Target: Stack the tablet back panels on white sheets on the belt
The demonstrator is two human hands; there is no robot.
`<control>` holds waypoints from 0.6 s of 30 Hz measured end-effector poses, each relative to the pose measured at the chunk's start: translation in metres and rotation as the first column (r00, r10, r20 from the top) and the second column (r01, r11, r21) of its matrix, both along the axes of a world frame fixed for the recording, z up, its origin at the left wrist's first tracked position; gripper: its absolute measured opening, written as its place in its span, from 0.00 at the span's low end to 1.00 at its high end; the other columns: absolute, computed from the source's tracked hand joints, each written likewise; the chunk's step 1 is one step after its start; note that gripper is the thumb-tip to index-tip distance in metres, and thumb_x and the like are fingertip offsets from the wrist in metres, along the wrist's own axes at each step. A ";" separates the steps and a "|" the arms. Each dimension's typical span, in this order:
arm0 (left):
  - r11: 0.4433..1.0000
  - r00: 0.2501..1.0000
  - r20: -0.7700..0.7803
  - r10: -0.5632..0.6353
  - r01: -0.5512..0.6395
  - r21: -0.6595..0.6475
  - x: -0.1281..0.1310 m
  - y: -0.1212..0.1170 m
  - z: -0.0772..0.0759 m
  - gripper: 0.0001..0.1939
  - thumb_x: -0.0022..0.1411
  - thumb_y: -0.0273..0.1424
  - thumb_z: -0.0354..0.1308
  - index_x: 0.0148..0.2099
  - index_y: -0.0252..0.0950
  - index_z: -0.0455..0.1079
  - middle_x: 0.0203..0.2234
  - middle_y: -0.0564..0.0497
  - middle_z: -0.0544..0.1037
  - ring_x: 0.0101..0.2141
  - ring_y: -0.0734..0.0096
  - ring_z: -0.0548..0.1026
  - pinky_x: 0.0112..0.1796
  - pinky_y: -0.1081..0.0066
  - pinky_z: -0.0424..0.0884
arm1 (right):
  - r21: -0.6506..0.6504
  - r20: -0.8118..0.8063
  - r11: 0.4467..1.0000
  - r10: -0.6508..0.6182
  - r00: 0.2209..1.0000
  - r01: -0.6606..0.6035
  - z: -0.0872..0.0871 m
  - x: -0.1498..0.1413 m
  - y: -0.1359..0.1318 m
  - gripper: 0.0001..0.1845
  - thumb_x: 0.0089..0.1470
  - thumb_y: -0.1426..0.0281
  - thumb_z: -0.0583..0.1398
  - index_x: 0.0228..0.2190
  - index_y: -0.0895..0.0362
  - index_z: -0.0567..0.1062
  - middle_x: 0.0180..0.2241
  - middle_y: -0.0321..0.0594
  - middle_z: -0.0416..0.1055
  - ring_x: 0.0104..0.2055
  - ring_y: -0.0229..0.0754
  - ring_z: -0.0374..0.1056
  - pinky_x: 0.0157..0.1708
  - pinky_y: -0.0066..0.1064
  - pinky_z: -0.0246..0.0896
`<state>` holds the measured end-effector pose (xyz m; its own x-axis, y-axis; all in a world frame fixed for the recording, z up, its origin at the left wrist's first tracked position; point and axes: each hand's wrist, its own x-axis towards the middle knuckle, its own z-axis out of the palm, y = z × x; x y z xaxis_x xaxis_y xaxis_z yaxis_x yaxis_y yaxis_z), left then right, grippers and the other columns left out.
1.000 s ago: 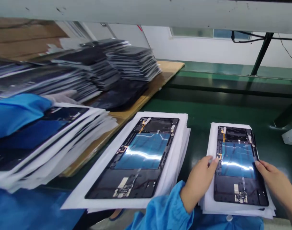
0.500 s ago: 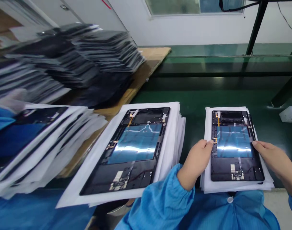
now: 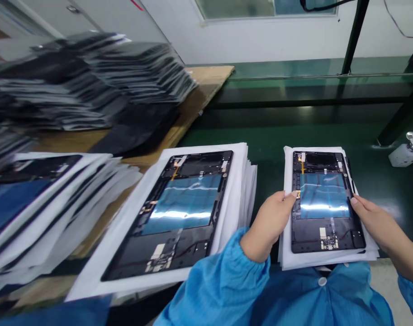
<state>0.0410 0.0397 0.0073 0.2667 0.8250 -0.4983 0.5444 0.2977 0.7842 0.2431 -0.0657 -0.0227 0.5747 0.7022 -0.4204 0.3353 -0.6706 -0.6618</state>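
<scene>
Head view: tablet frame [image 3: 324,203] tops the small white sheet stack [image 3: 331,260] at 4 o'clock on the green desk [image 3: 270,145]. Left hand [image 3: 268,225] and right hand [image 3: 372,222] pinch its long edges, fingers grasping. Looks like squaring-up; any lift needs level, even grip. Bigger stack [image 3: 179,213] at 7 o'clock.

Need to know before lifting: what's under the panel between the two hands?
The panel lies on a stack of white sheets, held by the left hand and right hand. Whether panels lie between them is hidden.
</scene>
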 end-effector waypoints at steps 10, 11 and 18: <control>0.829 0.671 -0.736 -0.087 0.459 0.320 0.016 -0.011 0.022 0.22 0.64 0.35 0.34 0.52 0.34 0.62 0.33 0.41 0.75 0.35 0.56 0.73 0.30 0.69 0.60 | 0.088 0.045 0.994 0.059 0.997 -0.063 -0.013 -0.005 -0.004 0.26 0.53 0.55 0.50 0.46 0.58 0.71 0.45 0.44 0.68 0.51 0.50 0.58 0.51 0.39 0.50; 0.816 0.644 -0.761 -0.078 0.480 0.322 0.018 -0.012 0.022 0.22 0.64 0.35 0.34 0.53 0.34 0.61 0.33 0.40 0.75 0.35 0.56 0.73 0.30 0.69 0.60 | 0.104 0.053 0.992 0.066 0.996 -0.072 -0.014 -0.006 -0.004 0.26 0.53 0.55 0.50 0.46 0.58 0.71 0.45 0.45 0.68 0.51 0.50 0.58 0.51 0.39 0.50; 0.973 0.954 -0.299 -0.018 0.084 0.213 0.028 0.004 0.016 0.16 0.61 0.34 0.41 0.35 0.31 0.68 0.34 0.41 0.73 0.36 0.59 0.71 0.36 0.68 0.62 | 0.188 0.043 0.979 0.072 0.996 -0.079 -0.019 -0.010 -0.005 0.26 0.54 0.55 0.48 0.44 0.58 0.73 0.44 0.45 0.68 0.50 0.50 0.59 0.51 0.37 0.50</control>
<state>0.0694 0.0437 0.0235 0.1811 0.9121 -0.3679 0.7698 0.1014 0.6302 0.2330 -0.0702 -0.0418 0.5295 0.8088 -0.2559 0.4061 -0.5065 -0.7606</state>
